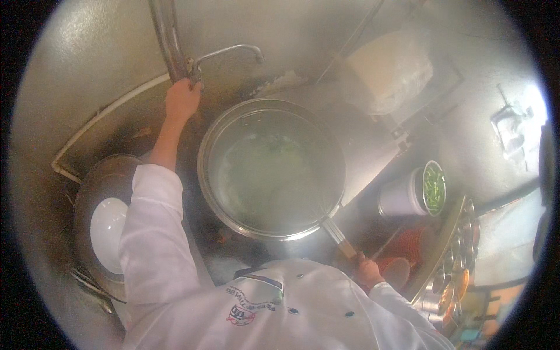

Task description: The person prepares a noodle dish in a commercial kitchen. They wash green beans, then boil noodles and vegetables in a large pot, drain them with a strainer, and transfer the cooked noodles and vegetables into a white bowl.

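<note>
My left hand (181, 99) reaches far forward and grips the base of a metal tap (196, 70), whose curved spout (234, 47) points right. Before me stands a large round metal pot (273, 238) full of cloudy, pale-green steaming liquid (267, 175). At its lower right rim, my right hand (369, 272) is closed around the wooden handle (348, 248) of a long-handled tool. Its metal shank (333, 229) crosses the rim, and steam blurs the end inside the pot.
A white oval dish (107, 232) lies in a big dark wok (94, 183) on the left. To the right are a container of cut greens (434, 188), red stacked baskets or bowls (409, 245) and several metal tins (446, 284). A thick pipe (164, 39) runs up the wall.
</note>
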A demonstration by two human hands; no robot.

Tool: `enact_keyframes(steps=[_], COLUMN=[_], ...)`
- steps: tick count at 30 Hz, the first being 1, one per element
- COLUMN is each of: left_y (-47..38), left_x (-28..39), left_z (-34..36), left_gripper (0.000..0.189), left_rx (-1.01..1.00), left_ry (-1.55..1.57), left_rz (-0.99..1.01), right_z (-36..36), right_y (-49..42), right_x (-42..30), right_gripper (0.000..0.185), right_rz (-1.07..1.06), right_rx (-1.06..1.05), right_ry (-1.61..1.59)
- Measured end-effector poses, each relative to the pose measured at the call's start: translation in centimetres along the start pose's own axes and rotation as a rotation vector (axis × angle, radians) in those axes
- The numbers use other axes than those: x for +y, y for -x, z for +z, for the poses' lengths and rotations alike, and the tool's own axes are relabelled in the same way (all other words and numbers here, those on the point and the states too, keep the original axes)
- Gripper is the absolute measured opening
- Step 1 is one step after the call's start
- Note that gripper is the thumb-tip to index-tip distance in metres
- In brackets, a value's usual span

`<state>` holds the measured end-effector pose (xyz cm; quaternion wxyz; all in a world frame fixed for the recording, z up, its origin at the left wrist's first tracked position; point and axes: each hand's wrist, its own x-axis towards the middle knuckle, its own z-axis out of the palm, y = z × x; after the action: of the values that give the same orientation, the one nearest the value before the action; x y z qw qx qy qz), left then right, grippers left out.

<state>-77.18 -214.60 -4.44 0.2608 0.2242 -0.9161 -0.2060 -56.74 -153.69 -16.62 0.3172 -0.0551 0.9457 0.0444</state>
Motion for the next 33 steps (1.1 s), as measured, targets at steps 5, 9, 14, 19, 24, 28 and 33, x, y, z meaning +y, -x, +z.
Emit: enact_keyframes(steps=[5,9,14,19,24,28,33], left_y=[-0.8,-1.2,-0.8,-0.5,-0.7,-1.2,-1.3], left_x=[-0.6,-0.5,0.2,0.5,0.1,0.4,1.1], left_z=[0.8,0.9,1.2,1.4,1.4,1.4,2.0], left_gripper=[0.036,0.037,0.034,0.03,0.028,0.03,0.031], left_rx=[0.037,0.018,0.034,0.09,0.095,0.063,0.04], left_ry=[-0.014,-0.002,0.06,0.096,0.093,0.068,-0.006], left_rz=[0.022,-0.022,0.006,0.017,-0.014,0.013,-0.082], right_z=[-0.4,-0.4,-1.2,-3.4,-6.8,-10.7,-15.8], right_y=[0.7,1.0,1.7,1.8,-1.5,-5.8,-12.5], right_x=[-1.1,-1.4,-1.3,-0.8,-1.5,-3.8,-8.4], right_gripper=[0.047,0.038,0.032,0.031,0.032,0.032,0.032], right_rz=[0.026,0.061,0.023,-0.057,-0.179,-0.201,-0.189], right_rx=[0.076,0.107,0.173,0.25,0.391,0.401,0.298], right_ry=[-0.061,-0.096,-0.068,0.069,0.064,0.05,0.033])
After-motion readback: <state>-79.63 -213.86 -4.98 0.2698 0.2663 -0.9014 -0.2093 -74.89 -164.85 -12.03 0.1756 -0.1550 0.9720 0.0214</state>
